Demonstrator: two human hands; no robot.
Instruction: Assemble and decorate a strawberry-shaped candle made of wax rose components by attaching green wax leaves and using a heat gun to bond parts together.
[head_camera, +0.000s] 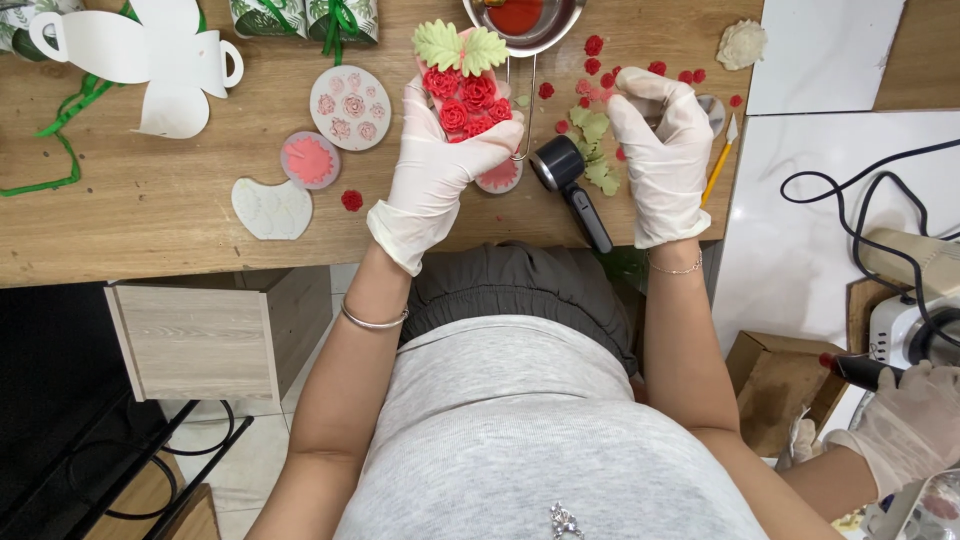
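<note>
Left hand (440, 160) grips the pink rose-topped piece (465, 90) above the table (150, 210) – right hand (660, 150) pinches a red rosette beside it – a squeeze could crush petals

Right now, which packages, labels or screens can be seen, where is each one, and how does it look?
Wrapped packages: top edge of the wooden table, leaf-patterned paper, green ribbon.
Another leaf-patterned package: top left corner, mostly cut off.
Cardboard box: on the floor at right, brown, flaps open.
No screens or readable labels.
</note>
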